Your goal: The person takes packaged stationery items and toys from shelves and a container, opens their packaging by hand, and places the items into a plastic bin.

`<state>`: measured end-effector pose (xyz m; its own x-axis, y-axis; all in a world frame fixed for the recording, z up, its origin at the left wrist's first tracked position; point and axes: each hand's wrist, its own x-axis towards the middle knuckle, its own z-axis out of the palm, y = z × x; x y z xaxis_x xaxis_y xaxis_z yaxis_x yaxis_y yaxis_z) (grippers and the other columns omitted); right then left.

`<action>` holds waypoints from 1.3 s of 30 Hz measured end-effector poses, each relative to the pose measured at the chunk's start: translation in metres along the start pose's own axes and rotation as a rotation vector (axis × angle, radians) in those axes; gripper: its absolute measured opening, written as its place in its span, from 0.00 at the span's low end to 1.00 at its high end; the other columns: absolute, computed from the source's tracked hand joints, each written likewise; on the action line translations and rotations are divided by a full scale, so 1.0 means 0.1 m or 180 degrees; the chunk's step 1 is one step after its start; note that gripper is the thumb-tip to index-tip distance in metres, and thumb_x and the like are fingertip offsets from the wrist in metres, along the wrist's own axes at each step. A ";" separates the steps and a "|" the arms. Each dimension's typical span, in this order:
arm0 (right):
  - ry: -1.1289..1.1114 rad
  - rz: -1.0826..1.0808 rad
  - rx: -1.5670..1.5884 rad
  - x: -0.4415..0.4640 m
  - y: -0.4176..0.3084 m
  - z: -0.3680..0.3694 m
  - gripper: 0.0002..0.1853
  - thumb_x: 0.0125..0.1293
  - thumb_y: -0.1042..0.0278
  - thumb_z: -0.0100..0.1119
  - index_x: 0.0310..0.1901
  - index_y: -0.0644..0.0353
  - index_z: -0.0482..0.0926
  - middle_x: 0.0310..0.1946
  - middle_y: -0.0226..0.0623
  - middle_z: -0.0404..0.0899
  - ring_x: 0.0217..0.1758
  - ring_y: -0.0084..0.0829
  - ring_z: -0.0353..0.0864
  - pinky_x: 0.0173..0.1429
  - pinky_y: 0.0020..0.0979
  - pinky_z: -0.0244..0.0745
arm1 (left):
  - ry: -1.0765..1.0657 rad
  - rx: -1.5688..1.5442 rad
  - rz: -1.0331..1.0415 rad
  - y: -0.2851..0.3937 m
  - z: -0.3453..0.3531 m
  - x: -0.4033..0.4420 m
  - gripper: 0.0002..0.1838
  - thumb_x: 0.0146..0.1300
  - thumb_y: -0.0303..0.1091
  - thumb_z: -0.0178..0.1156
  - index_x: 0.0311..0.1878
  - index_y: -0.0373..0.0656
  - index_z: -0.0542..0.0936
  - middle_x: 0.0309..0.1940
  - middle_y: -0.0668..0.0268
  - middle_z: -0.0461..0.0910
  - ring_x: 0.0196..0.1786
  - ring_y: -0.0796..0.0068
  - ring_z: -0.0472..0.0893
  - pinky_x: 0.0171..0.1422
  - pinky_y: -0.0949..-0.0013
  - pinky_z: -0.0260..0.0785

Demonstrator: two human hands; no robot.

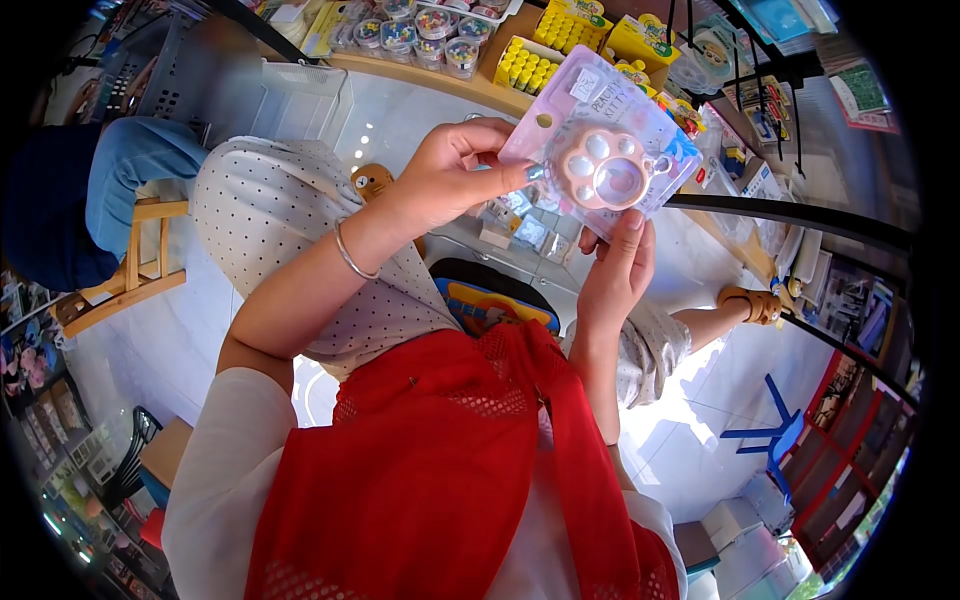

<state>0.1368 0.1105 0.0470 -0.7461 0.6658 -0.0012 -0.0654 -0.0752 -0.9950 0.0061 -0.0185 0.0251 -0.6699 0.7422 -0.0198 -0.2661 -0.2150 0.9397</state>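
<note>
Both my hands hold up a pink and lilac blister pack (609, 105) with a white sticker near its top corner. Inside its clear cover sits a pink paw-shaped item (604, 166) with pale toe pads and a round centre; its exact kind I cannot make out. My left hand (450, 172), a bangle on its wrist, pinches the pack's left edge with the thumb, its nail blue and shiny, in front. At the lower right edge, my right hand (622, 272) grips with its thumb on the front and fingers mostly hidden behind.
Tubs of small colourful pieces (434, 24) and yellow boxes of tubes (527, 66) line the shelf ahead. A clear bin (305, 98) stands at left. Below the pack are small packets (530, 232). Another person in jeans (140, 180) sits at left; a blue stool (783, 440) is at right.
</note>
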 end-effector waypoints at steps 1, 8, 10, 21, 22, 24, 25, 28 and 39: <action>-0.0020 -0.0050 -0.0073 0.00 -0.01 0.00 0.17 0.70 0.55 0.39 0.35 0.62 0.69 0.21 0.30 0.70 0.23 0.17 0.64 0.28 0.20 0.60 | 0.0018 0.0048 -0.0025 -0.01 -0.01 0.00 0.09 0.54 0.28 0.62 0.37 0.34 0.80 0.27 0.71 0.74 0.21 0.91 0.68 0.18 0.83 0.54; -0.0025 -0.0343 -0.0289 -0.02 0.00 0.03 0.17 0.70 0.57 0.39 0.36 0.64 0.69 0.22 0.31 0.70 0.22 0.18 0.63 0.28 0.20 0.59 | 0.0130 0.0215 0.0079 -0.01 0.00 -0.01 0.09 0.54 0.28 0.61 0.37 0.34 0.80 0.26 0.71 0.75 0.21 0.91 0.68 0.19 0.84 0.55; -0.0012 -0.0383 -0.0349 -0.02 0.00 0.03 0.17 0.70 0.57 0.39 0.36 0.64 0.69 0.22 0.32 0.70 0.22 0.18 0.63 0.28 0.20 0.59 | 0.0160 0.0207 0.0057 -0.02 0.00 -0.01 0.09 0.54 0.27 0.62 0.37 0.33 0.80 0.27 0.70 0.75 0.22 0.91 0.69 0.19 0.84 0.56; -0.0016 0.0038 -0.0024 0.01 0.01 0.02 0.17 0.70 0.56 0.39 0.33 0.61 0.68 0.20 0.29 0.70 0.22 0.17 0.64 0.28 0.19 0.60 | 0.0053 0.0067 0.0110 -0.01 -0.01 0.00 0.09 0.54 0.25 0.62 0.37 0.31 0.79 0.31 0.69 0.75 0.28 0.87 0.72 0.23 0.83 0.60; -0.0018 0.0155 0.0039 0.01 0.02 0.01 0.17 0.70 0.56 0.39 0.33 0.61 0.69 0.20 0.29 0.70 0.22 0.17 0.64 0.27 0.19 0.60 | 0.0034 -0.0043 0.0163 0.00 0.00 0.00 0.09 0.54 0.25 0.61 0.37 0.31 0.79 0.31 0.69 0.75 0.29 0.88 0.72 0.24 0.83 0.60; -0.0020 0.0386 0.0164 0.03 0.04 -0.02 0.17 0.69 0.55 0.40 0.34 0.61 0.70 0.20 0.28 0.70 0.22 0.17 0.64 0.27 0.19 0.59 | -0.0009 -0.0263 0.0273 0.02 0.03 0.00 0.09 0.54 0.24 0.61 0.38 0.30 0.78 0.32 0.69 0.75 0.29 0.88 0.72 0.24 0.83 0.60; 0.0025 0.0500 0.0373 0.03 0.03 0.00 0.17 0.69 0.55 0.41 0.35 0.61 0.71 0.21 0.28 0.70 0.22 0.17 0.64 0.27 0.19 0.59 | -0.0020 -0.0261 0.0231 0.04 0.04 -0.01 0.09 0.54 0.24 0.61 0.38 0.30 0.78 0.33 0.69 0.75 0.30 0.88 0.72 0.25 0.83 0.60; 0.0024 0.0721 0.0903 0.04 0.02 0.04 0.16 0.69 0.56 0.41 0.38 0.62 0.71 0.24 0.29 0.71 0.22 0.18 0.63 0.27 0.20 0.58 | -0.0059 -0.0265 0.0050 0.08 0.04 -0.02 0.09 0.55 0.24 0.60 0.39 0.30 0.78 0.36 0.69 0.75 0.32 0.88 0.71 0.27 0.83 0.60; -0.0004 0.0414 0.0447 0.02 0.07 0.01 0.16 0.69 0.56 0.40 0.36 0.61 0.71 0.21 0.28 0.70 0.22 0.16 0.65 0.27 0.19 0.58 | -0.0029 -0.0034 0.0342 0.06 0.05 -0.02 0.09 0.56 0.27 0.60 0.38 0.31 0.78 0.35 0.69 0.74 0.31 0.88 0.71 0.25 0.84 0.60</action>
<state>0.1343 0.1107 0.0402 -0.7552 0.6427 -0.1287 -0.0601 -0.2634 -0.9628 0.0093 -0.0184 0.0324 -0.6887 0.7202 0.0840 -0.2004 -0.3004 0.9325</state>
